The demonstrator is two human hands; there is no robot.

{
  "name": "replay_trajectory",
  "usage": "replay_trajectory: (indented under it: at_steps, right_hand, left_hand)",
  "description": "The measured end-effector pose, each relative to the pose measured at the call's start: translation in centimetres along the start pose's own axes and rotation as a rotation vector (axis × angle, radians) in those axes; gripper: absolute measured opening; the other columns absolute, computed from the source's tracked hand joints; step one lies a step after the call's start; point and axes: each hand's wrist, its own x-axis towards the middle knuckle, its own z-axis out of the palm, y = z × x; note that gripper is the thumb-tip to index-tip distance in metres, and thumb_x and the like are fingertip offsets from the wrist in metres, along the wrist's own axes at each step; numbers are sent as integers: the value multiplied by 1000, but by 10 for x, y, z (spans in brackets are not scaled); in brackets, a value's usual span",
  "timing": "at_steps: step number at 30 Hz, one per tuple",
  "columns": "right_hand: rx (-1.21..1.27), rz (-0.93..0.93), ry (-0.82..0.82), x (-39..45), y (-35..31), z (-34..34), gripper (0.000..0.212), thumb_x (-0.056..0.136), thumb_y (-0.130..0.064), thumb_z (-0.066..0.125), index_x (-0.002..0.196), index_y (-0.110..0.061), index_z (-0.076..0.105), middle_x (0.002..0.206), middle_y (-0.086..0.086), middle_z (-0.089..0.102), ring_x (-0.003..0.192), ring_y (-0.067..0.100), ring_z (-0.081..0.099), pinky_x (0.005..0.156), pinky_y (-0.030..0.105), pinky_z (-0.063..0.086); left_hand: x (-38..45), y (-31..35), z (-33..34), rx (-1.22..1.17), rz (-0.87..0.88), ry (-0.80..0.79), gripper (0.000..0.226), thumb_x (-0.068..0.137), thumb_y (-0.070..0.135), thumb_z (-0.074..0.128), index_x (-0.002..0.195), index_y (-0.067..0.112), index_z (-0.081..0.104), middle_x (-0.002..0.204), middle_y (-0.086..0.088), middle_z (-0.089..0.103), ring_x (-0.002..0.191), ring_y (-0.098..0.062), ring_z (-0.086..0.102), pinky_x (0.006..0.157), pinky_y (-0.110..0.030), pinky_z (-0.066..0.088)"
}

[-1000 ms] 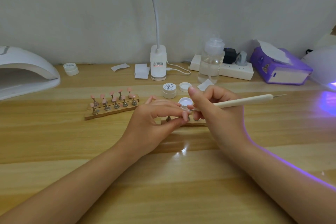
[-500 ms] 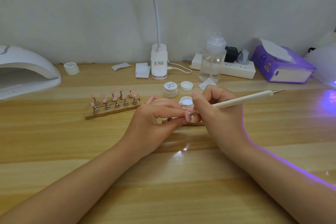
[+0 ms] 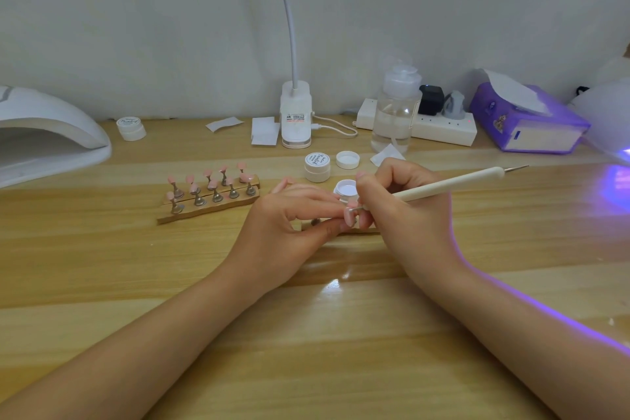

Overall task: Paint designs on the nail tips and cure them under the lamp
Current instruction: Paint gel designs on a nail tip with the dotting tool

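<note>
My left hand (image 3: pixel 293 222) pinches a pink nail tip (image 3: pixel 349 215) on a small stand over a wooden strip (image 3: pixel 361 230). My right hand (image 3: pixel 405 211) grips a cream dotting pen (image 3: pixel 450 185), whose working end touches that nail tip. An open white gel pot (image 3: pixel 345 188) sits just behind my fingers. To the left, a wooden holder (image 3: pixel 208 206) carries several pink nail tips on metal stands. A white curing lamp (image 3: pixel 44 133) stands at the far left. Another lamp (image 3: pixel 613 119) glows purple at the far right.
Behind my hands stand a closed gel pot (image 3: pixel 317 165), a loose lid (image 3: pixel 347 159), a clear pump bottle (image 3: pixel 395 109), a desk-lamp base (image 3: pixel 296 119), a power strip (image 3: pixel 443 128) and a purple tissue box (image 3: pixel 525 119). Another pot (image 3: pixel 131 128) sits beside the left lamp.
My hands stay nearly still over the nail tip. The pen's rear end has tilted slightly upward.
</note>
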Motion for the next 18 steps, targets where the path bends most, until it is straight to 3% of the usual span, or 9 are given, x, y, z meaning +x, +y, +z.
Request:
replay_trajectory:
  at_steps: [5,10,18]
  right_hand:
    - [-13,-1,6,0,0,1,36,80,7,55,50,2,35,39,3,49,39,8,56,46,14,44]
    - [-20,-1,5,1,0,0,36,80,7,55,50,2,36,40,4,49,39,8,56,45,15,44]
    - [-2,4,0,0,0,0,38,79,8,54,48,-5,38,39,4,48,39,8,55,45,14,44]
  left_hand:
    - [1,0,1,-5,16,6,28,70,18,69,95,30,63,96,17,65,84,-3,62,92,-33,37]
    - [0,-1,1,-8,22,17,28,69,18,69,94,29,64,94,16,66,84,-4,63,93,-50,39]
    - [0,-3,1,-16,32,18,26,69,18,70,92,28,65,94,14,67,86,-5,64,92,-57,38]
